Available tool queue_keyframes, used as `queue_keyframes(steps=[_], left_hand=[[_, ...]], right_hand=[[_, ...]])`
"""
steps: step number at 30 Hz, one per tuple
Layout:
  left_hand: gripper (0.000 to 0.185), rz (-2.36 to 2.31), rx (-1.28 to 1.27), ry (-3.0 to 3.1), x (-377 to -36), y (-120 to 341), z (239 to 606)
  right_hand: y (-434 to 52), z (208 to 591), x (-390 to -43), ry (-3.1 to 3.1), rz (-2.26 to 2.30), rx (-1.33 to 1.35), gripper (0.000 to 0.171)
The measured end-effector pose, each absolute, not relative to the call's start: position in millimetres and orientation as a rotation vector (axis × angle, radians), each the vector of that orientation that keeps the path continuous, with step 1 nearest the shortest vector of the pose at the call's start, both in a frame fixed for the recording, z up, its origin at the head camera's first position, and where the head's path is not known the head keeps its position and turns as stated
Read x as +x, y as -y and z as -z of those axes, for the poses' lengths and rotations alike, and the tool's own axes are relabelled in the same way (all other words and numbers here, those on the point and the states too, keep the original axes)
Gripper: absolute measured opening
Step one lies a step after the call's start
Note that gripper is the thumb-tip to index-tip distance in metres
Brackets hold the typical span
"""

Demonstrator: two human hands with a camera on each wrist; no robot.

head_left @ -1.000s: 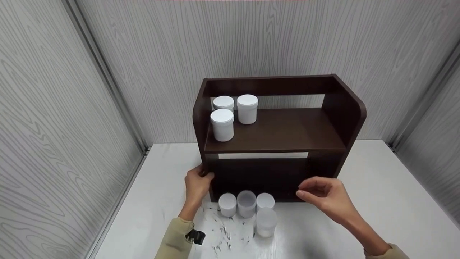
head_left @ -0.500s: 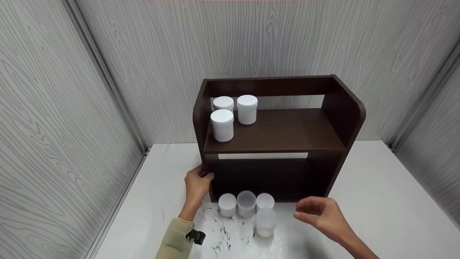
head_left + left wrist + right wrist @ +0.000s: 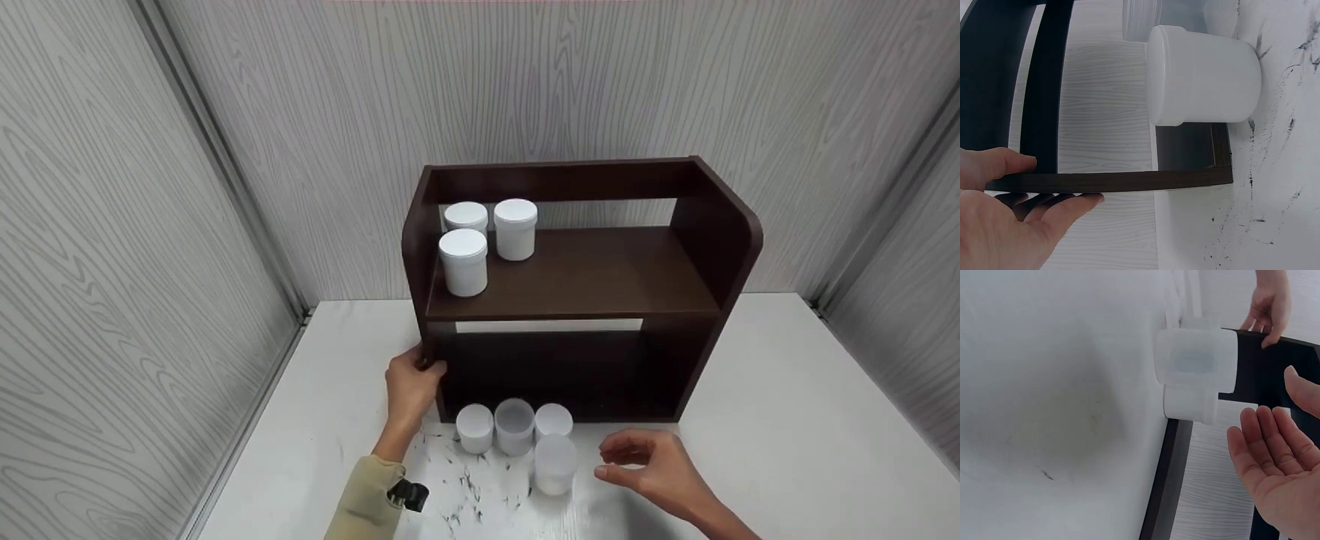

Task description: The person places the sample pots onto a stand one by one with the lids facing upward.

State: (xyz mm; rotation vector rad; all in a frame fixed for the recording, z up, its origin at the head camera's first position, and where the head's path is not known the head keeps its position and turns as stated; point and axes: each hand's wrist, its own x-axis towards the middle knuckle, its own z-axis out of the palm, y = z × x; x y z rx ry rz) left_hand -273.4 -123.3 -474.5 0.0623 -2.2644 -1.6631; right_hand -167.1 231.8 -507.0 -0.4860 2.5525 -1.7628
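Note:
My left hand grips the left side panel of a dark brown shelf, thumb inside and fingers outside, as the left wrist view also shows. On the table before the shelf stand two white jars and two translucent jars, one of the latter nearest me. My right hand hovers just right of that near translucent jar, its fingers loosely bent and apart from the thumb, holding nothing. In the right wrist view its palm shows with nothing in it.
On the upper board at the left stand three white lidded jars. Dark scuff marks spot the white table in front. Pale wood-grain panels enclose the back and both sides.
My right hand has come down and toward me from before the shelf's right part, moving left to beside the near translucent jar. The left hand, shelf and jars have stayed put.

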Motion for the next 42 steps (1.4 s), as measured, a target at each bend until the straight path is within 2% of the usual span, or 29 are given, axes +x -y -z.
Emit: queue_keyframes(steps=[21,42], left_hand=[[0.049,1.658,0.063,2.265,-274,124,475],[0.052,1.669,0.061,2.291,-273,124,474]], right_hand=[[-205,533,-178,-2.639,1.697,-0.580,0.049],[-195,539,-187,-2.644,1.670,-0.611,0.061]])
